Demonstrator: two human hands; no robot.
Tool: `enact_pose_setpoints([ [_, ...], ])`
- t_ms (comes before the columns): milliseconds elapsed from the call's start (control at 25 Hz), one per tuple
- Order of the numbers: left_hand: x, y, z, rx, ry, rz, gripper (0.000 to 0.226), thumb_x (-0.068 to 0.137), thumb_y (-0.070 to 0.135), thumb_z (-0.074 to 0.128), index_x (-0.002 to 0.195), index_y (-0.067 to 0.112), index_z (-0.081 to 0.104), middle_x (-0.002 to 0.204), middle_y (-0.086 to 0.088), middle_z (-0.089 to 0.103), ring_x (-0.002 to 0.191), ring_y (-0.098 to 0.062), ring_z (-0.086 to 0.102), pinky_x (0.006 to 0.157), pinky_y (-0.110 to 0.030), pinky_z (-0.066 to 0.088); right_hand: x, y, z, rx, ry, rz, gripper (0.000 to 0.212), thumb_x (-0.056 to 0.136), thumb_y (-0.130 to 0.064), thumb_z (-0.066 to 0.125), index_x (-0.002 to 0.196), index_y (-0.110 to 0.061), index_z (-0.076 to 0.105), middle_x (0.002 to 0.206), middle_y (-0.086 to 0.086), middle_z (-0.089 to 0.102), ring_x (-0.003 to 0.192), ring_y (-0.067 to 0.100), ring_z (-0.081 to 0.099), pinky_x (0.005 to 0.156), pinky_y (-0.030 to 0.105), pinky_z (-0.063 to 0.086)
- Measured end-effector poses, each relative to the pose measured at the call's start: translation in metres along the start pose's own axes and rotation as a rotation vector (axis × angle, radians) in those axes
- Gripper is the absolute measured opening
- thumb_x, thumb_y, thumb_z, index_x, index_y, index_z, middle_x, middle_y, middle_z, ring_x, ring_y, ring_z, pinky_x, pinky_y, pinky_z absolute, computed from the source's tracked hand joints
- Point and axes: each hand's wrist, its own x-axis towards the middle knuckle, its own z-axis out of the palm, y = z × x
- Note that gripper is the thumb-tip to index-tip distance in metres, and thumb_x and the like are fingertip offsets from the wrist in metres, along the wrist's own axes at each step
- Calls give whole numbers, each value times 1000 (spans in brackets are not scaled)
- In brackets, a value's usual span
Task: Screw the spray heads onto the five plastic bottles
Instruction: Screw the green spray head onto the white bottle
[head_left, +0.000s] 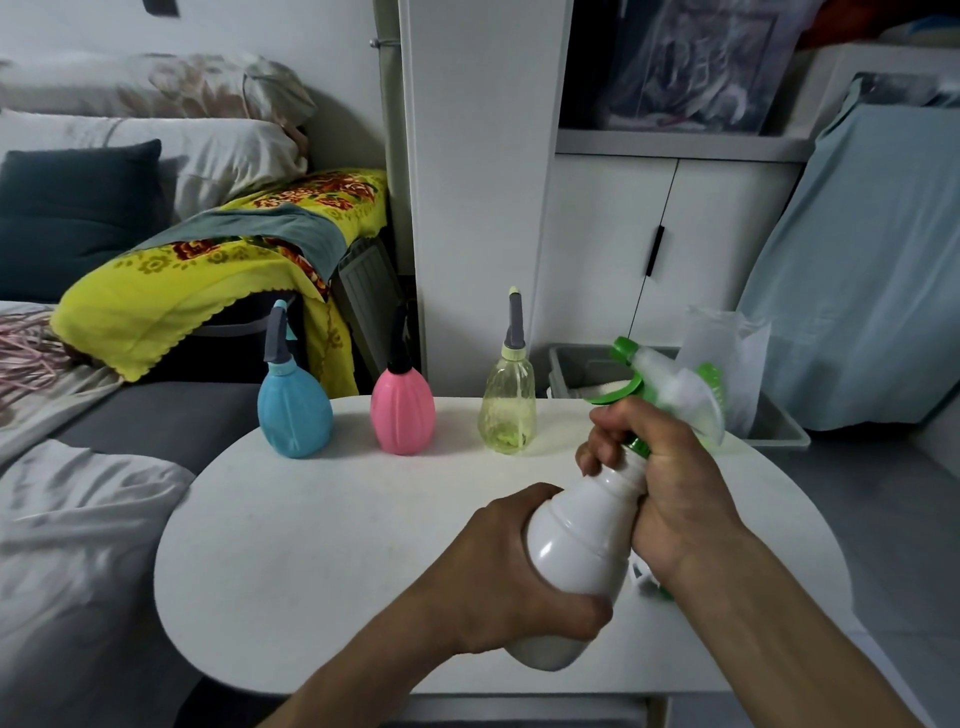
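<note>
I hold a white plastic bottle (582, 540) tilted above the white table (322, 561). My left hand (514, 561) wraps its lower body. My right hand (660, 467) grips its neck at the green collar of a white and green spray head (670, 384), which is blurred. Along the table's far edge stand a blue bottle (294, 410), a pink bottle (402, 410) and a clear yellowish bottle (508, 402), each upright with a spray head on it. A small white and green part (647, 584) lies on the table under my right wrist, mostly hidden.
A grey bin (779, 431) with a plastic bag stands behind the table at the right. A bed with a yellow flowered blanket (208, 280) lies to the left. White cupboards (623, 234) stand behind.
</note>
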Motion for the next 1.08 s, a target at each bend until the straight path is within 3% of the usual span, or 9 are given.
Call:
enact_pose_setpoints([
  [120,1,-4,3,16,30,24,65,52,41,86,108,39,54,99,9,67,85,-10,66,72,-38,60,2,2,-5,-15,-16,-22,45,79,1,57,39,-19,55,41,0,42,38,12,42,46,24,42],
  [280,4,-10,6,192,73,8,84,46,55,85,112,53,33,106,22,54,93,-1,59,74,-31,59,4,20,-9,-257,64,-122,28,69,-12,72,47,-19,59,46,1,53,47,15,51,57,30,47],
  [360,6,-13,4,150,125,-15,86,46,54,87,112,49,32,103,20,58,89,-2,62,74,-32,60,7,24,-11,-233,-47,-86,17,65,-18,84,62,-17,67,58,2,65,58,14,62,65,30,51],
  [480,13,-17,-9,-155,161,26,83,55,31,91,118,35,37,108,6,65,93,-13,69,76,-41,62,11,25,-15,-379,-308,-29,46,62,-28,89,102,-20,69,93,0,77,91,15,72,77,26,54],
  [560,18,-19,-17,-262,181,66,76,60,20,92,118,29,43,110,8,66,97,-11,68,77,-38,62,8,31,-12,-595,-350,-81,48,68,-39,82,111,-29,64,105,-6,75,100,12,70,79,25,55],
  [680,22,-26,-14,-131,247,36,72,63,36,90,121,38,49,115,22,60,104,2,60,83,-24,55,14,31,-16,-737,-189,-229,38,73,-42,79,107,-33,66,103,-13,75,96,2,68,79,25,53],
  [840,29,-47,-20,171,288,-22,54,78,41,78,124,35,52,124,16,54,110,-3,53,85,-20,43,46,4,-44,-772,114,-332,24,79,-33,78,100,-33,67,99,-17,71,85,0,65,66,24,44],
  [960,31,-74,-33,579,185,55,46,86,40,69,127,30,51,133,11,51,117,-11,50,94,-24,43,82,-6,-68,-778,278,-323,27,80,-33,77,104,-28,65,99,-12,67,90,10,62,70,30,44],
  [1080,35,-104,-42,791,13,-24,53,90,47,58,138,31,43,148,9,38,132,-14,39,104,-30,40,121,5,-77,-830,340,-324,27,81,-31,77,103,-23,65,100,-3,66,89,20,61,77,35,46],
])
